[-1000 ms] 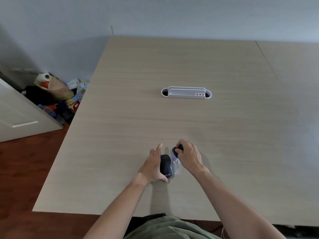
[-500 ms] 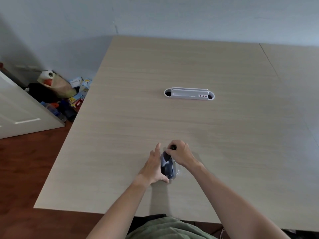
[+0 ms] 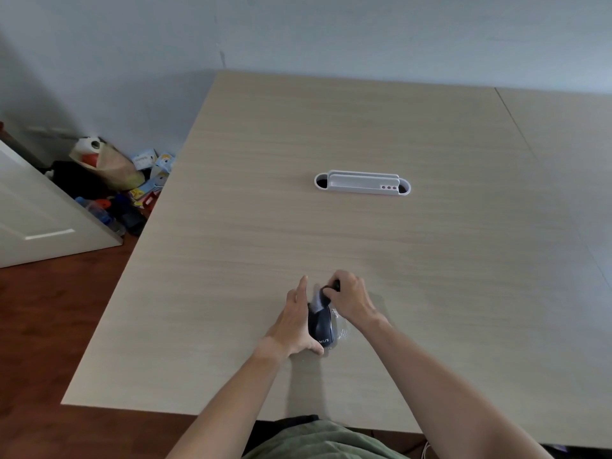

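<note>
While the mouse stands tipped on its side close to the near edge of the table, about midway along that edge, the hold on it looks light, and that is where trouble could begin. The left hand lies along the mouse's left flank with its fingers nearly straight and only the thumb hooked round the near end, so it braces more than it clamps. The right hand is curled tight, its fingertips pinching a small dark piece at the mouse's far end, and I cannot tell whether that piece is a cable, a plug or part of the body. Clear plastic wrap lies crumpled under and to the right of the mouse, touching it. If the right hand pulls hard on the dark piece, the mouse may well twist away from the flat left palm, skid on the slick wrap and slide toward the near edge, where a fall to the floor is likely. A sharp tug could also strain whatever joins the dark piece to the body, or tear the wrap rather than peel it. Blur over the far end hides how the wrap sits there, so a snag is possible. The white organiser, well apart toward the table's middle, is in no danger, nor is the clutter on the floor off the table's left edge.
</note>
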Demonstrator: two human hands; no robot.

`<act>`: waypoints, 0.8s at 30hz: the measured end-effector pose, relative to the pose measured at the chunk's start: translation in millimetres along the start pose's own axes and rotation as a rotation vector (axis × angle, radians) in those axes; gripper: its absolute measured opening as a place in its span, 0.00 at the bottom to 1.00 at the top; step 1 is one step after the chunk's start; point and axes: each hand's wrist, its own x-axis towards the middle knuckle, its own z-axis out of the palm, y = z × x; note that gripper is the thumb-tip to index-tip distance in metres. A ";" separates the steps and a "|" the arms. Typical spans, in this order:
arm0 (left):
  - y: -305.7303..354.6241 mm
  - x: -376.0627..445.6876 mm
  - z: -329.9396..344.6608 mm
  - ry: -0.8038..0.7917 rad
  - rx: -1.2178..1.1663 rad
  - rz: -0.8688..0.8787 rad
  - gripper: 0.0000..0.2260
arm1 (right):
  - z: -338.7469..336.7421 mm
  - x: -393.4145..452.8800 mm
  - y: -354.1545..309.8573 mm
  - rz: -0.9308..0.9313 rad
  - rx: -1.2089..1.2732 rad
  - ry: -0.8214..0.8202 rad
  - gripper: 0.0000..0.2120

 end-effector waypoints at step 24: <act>-6.4 -0.6 -0.4 -0.019 0.026 0.024 0.67 | -5.2 -13.5 4.6 0.011 0.193 0.218 0.02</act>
